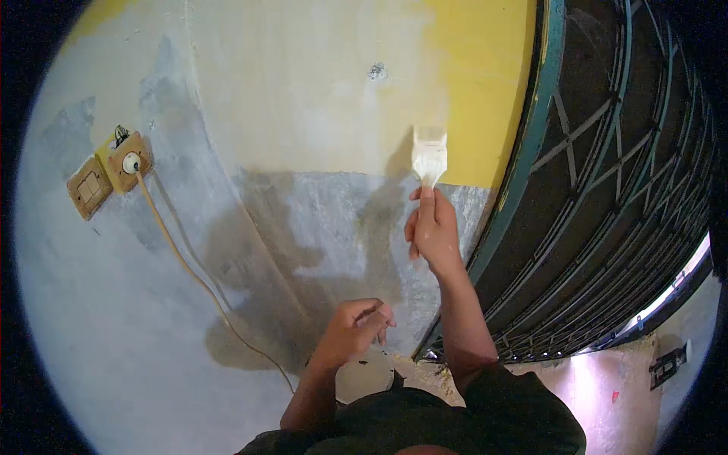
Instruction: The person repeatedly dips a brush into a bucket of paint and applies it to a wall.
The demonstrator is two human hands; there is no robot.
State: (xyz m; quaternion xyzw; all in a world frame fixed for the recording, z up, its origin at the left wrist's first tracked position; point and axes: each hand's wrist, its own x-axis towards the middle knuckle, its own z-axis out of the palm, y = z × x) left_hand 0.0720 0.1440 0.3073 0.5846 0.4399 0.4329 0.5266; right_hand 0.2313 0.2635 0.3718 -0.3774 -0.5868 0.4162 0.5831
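My right hand (434, 231) is closed round the handle of a white paint brush (430, 155), held upright with its bristles against the wall (326, 114). Behind the brush the wall is yellow on the right and pale, whitish on the left, with bare grey plaster below. My left hand (358, 327) hangs lower, its fingers curled; whether anything is in them is hidden. Just below it, partly covered by my body, is a round container (364, 379) with a pale surface.
A folding metal gate (607, 174) with a teal frame (527, 163) stands to the right. On the left wall are a switch plate (89, 188) and a socket with a white plug (131, 162); its cord (193, 277) runs down towards the container.
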